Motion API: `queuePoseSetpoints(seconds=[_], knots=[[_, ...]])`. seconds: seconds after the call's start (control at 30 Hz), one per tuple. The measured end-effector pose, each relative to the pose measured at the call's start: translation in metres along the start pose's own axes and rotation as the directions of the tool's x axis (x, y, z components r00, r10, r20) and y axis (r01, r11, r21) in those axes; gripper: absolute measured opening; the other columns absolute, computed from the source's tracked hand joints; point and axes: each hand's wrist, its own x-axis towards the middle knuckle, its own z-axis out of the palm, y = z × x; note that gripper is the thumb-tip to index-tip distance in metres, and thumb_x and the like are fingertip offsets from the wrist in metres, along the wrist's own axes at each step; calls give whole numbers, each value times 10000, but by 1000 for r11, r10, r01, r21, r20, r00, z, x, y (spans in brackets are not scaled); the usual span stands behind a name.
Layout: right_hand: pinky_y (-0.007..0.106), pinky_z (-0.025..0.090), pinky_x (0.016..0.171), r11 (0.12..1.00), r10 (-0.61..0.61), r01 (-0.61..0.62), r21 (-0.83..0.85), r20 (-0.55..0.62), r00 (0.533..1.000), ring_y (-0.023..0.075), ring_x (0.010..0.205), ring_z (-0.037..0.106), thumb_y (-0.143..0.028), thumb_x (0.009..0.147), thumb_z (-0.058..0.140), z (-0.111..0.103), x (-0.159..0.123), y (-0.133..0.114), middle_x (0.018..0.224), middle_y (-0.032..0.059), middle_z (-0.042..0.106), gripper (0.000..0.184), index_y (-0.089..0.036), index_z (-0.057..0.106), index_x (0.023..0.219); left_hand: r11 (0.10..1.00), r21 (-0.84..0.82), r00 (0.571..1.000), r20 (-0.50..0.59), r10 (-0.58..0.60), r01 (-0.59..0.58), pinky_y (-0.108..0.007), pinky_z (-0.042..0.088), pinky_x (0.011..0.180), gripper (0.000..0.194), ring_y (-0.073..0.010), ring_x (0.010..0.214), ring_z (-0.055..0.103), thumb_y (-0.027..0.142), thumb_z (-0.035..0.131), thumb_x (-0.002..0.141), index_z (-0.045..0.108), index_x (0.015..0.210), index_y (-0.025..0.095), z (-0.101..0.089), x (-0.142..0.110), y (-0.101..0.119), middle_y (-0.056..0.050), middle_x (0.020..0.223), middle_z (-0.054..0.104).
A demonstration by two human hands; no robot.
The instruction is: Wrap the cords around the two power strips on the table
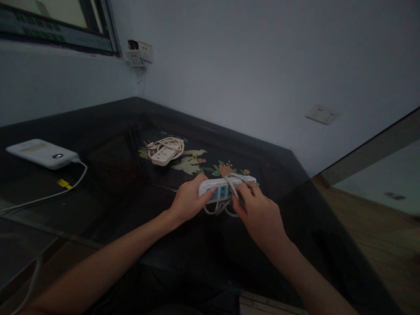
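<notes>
A white power strip (214,194) with blue socket faces is held just above the dark table, its pale cord (216,209) looped around it and hanging below. My left hand (190,197) grips the strip's left end, thumb on the front face. At the right end, my right hand (257,210) has its fingers bent around the looped cord, close against the strip; the fingertips are partly hidden. Beyond them on the table lies a second power strip (163,154), cream-coloured, with its cord coiled over it.
The dark glossy table (108,183) has a floral pattern near its middle. A white power bank (42,153) with a cable (85,168) lies at the left, near a yellow tag (64,183). Wall sockets (323,114) sit on the right wall, and more sockets (139,54) in the far corner.
</notes>
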Motion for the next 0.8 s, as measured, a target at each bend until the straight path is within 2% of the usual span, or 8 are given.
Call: queuePoseSetpoints(seconds=[0.17, 0.23, 0.4, 0.5, 0.57, 0.63, 0.73, 0.8], knots=[[283, 460, 551, 841, 256, -241, 485, 36, 966, 170, 619, 631, -273, 817, 532, 5, 0, 15, 830, 34, 621, 158, -206, 444, 930, 999, 43, 999, 26, 20, -21, -269, 419, 616, 279, -194, 698, 607, 452, 480, 884, 536, 902, 180, 2, 1, -1, -32, 764, 625], [279, 470, 526, 672, 325, -314, 670, 114, 939, 159, 592, 629, -311, 792, 568, 7, 1, 18, 852, 27, 617, 260, -219, 404, 972, 999, 46, 999, 39, 22, -24, -271, 423, 624, 283, -198, 709, 611, 455, 479, 886, 538, 905, 179, 2, 2, -2, -35, 769, 629], [286, 525, 561, 88, 248, -331, 940, 301, 921, 154, 608, 650, -361, 764, 632, 9, 6, 17, 807, -12, 613, 362, -255, 378, 999, 999, 7, 995, 88, 38, -39, -270, 429, 643, 269, -198, 737, 620, 442, 495, 881, 535, 943, 183, 2, 1, -3, -34, 805, 643], [308, 545, 658, -67, 271, -314, 947, 320, 908, 161, 683, 671, -333, 747, 657, 11, 10, 15, 827, -15, 599, 360, -257, 415, 1002, 998, -50, 994, 107, 35, -30, -264, 417, 634, 274, -188, 726, 604, 442, 494, 882, 532, 932, 175, 3, -1, -4, -27, 795, 626], [324, 542, 718, -60, 257, -281, 958, 287, 923, 173, 758, 678, -312, 742, 663, 16, 15, 12, 889, 5, 609, 347, -253, 444, 1004, 995, -100, 993, 110, 30, -19, -258, 407, 623, 282, -176, 706, 585, 448, 488, 883, 532, 912, 171, 6, -1, -4, -17, 774, 607], [344, 525, 786, 55, 203, -223, 973, 208, 957, 191, 873, 666, -278, 755, 645, 23, 22, 10, 969, 36, 624, 300, -242, 484, 1005, 987, -163, 994, 107, 23, -6, -249, 400, 611, 292, -164, 683, 561, 462, 494, 872, 527, 884, 172, 8, -1, -6, -1, 745, 583], [374, 471, 870, 441, 67, -106, 891, 85, 994, 210, 1000, 612, -209, 813, 578, 30, 36, 5, 1065, 79, 639, 196, -211, 563, 1008, 960, -277, 996, 87, 0, 24, -242, 404, 625, 293, -156, 698, 539, 463, 516, 851, 527, 846, 170, 11, -1, -9, 9, 739, 562], [397, 434, 884, 731, -21, -29, 682, 65, 998, 226, 996, 588, -207, 873, 527, 30, 47, 1, 1032, 93, 664, 148, -189, 606, 997, 925, -377, 997, 74, -21, 48, -238, 408, 641, 287, -148, 711, 523, 451, 537, 837, 536, 836, 164, 12, 0, -11, 12, 749, 550]])
